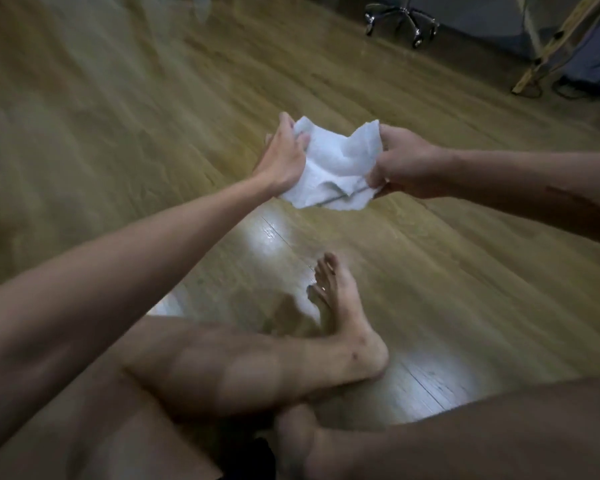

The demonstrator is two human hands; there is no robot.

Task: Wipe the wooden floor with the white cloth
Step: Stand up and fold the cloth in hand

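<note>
Crossed bare legs [257,368] fill the bottom of the view, one shin lying across the frame with its foot [340,306] resting sole-side down on the floor [118,126], toes pointing away from the camera. That floor is wood laminate in a yellowish tan, with a long streaky grain and thin dark seams between the planks; it is glossy enough to throw back pale patches of light near the foot.

Held up in the air above the boards, between both hands and ahead of the foot, is the cloth [333,161]. It is white, soft and nubbly like terry towelling, crumpled into loose folds, with a thin grey stitched hem showing along its lower edge. Its long axis runs roughly left to right between the hands, sagging in the middle, and its lower corner hangs down toward the floor without touching it.

On the cloth's left edge, the left hand [284,154] has its fingers curled over the top and its thumb pressed into the fabric. The right hand [406,164] grips the opposite edge in a closed fist, bunching the material there.

Far back stands the chrome wheeled base of a chair [400,19], and beside it a slanted wooden beam [561,39].
</note>
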